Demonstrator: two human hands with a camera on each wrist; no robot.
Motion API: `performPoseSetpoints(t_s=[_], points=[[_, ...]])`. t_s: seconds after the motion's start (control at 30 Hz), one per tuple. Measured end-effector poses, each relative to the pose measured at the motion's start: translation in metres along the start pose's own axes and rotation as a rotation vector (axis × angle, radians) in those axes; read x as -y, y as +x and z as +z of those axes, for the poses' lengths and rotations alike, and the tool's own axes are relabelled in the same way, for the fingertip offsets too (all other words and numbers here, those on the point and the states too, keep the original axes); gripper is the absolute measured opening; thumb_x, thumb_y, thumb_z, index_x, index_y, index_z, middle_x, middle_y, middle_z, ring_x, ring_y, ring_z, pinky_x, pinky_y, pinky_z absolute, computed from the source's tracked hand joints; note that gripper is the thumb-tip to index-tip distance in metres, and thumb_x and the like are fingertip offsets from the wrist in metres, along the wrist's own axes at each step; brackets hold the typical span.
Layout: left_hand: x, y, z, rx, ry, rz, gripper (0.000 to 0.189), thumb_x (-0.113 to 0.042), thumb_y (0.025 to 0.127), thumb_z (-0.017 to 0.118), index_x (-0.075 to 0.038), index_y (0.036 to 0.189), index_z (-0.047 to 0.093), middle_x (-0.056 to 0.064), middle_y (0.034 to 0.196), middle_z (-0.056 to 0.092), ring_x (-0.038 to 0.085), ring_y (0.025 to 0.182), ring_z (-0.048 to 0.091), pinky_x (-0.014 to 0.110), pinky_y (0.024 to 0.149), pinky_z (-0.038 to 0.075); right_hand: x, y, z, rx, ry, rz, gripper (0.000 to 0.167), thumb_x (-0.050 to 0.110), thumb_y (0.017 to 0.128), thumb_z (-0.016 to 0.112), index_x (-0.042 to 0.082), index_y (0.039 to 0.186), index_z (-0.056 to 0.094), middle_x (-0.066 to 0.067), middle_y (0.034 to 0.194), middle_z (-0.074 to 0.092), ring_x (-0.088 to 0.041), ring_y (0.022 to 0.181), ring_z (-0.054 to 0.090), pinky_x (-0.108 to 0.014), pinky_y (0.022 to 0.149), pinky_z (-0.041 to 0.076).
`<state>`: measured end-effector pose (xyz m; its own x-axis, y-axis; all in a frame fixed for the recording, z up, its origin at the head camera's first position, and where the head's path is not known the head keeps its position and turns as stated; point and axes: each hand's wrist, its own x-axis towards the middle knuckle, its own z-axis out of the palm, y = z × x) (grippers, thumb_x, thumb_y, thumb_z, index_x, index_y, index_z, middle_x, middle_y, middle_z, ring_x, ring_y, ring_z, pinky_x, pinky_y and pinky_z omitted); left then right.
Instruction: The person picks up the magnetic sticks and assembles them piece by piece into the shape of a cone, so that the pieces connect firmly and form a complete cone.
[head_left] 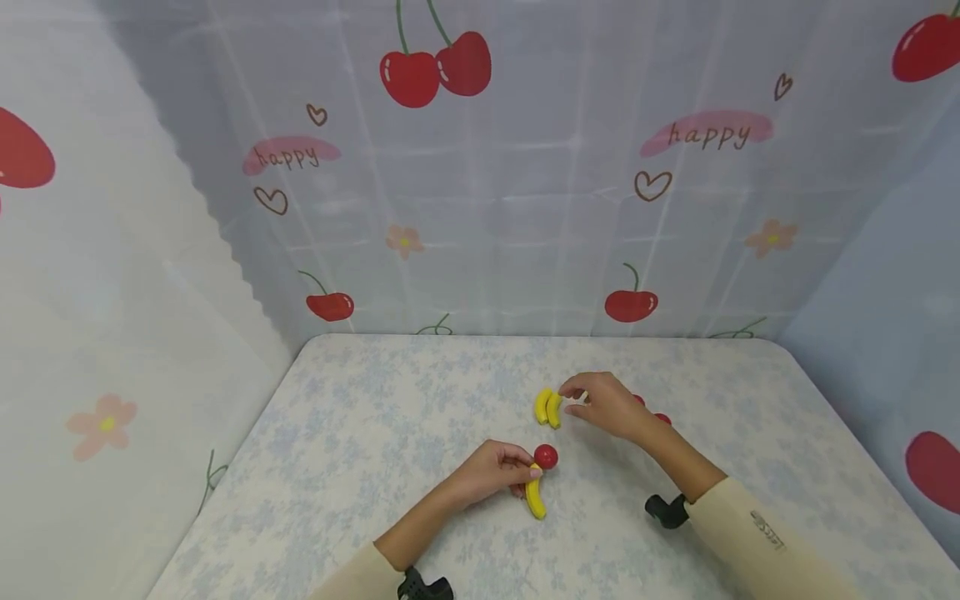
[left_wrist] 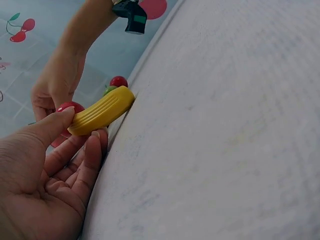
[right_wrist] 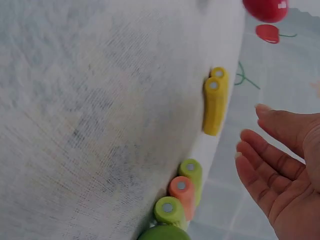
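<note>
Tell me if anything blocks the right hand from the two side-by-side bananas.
Nothing visible stands between the right hand and the two bananas. The red ball is off that line, beside the fingers of the left hand.

The word "happy" is appearing twice on the backdrop.
Each is sitting on a pink patch; lettering on the right sleeve is showing too small to read.

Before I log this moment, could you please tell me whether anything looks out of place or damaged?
Nothing plainly stands out: I see no spill or damage. One toy banana, pinched in the left hand, is apart from the banana pair lying side by side, but being held likely explains that.
</note>
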<state>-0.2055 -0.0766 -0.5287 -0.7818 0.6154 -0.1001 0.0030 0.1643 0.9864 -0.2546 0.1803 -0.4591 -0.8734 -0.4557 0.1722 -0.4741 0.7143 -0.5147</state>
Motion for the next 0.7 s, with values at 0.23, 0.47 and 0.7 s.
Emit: performPoseSetpoints(t_s=[0.23, 0.47, 0.7], points=[[0.003, 0.0, 0.0, 0.009, -0.023, -0.003, 0.017, -0.02, 0.096, 0.072, -0.005, 0.103, 0.076, 0.004, 0.088, 0.075, 0.012, 0.071, 0.068, 0.026, 0.067, 0.059, -0.003, 0.017, 0.01, 0.118, -0.12, 0.036, 0.027, 0.005, 0.086, 0.081, 0.005, 0.112, 0.076, -0.008, 0.111, 0.073, -0.029, 0.106, 0.066, -0.046, 0.094, 0.055], [0.002, 0.0, 0.001, -0.001, -0.039, -0.015, 0.018, -0.02, 0.097, 0.072, -0.004, 0.105, 0.076, 0.004, 0.089, 0.075, 0.012, 0.07, 0.068, 0.026, 0.067, 0.059, -0.002, 0.025, 0.014, 0.182, -0.235, -0.007, 0.025, 0.006, 0.084, 0.083, 0.011, 0.108, 0.079, -0.002, 0.105, 0.069, -0.023, 0.102, 0.063, -0.043, 0.091, 0.055], [-0.001, -0.001, 0.0, -0.008, -0.028, -0.005, 0.018, -0.019, 0.097, 0.071, -0.004, 0.105, 0.076, 0.004, 0.088, 0.074, 0.014, 0.069, 0.068, 0.025, 0.066, 0.058, -0.002, 0.029, 0.017, 0.188, -0.294, -0.039, 0.024, 0.009, 0.082, 0.086, 0.016, 0.104, 0.08, -0.001, 0.101, 0.066, -0.018, 0.096, 0.059, -0.04, 0.086, 0.056]])
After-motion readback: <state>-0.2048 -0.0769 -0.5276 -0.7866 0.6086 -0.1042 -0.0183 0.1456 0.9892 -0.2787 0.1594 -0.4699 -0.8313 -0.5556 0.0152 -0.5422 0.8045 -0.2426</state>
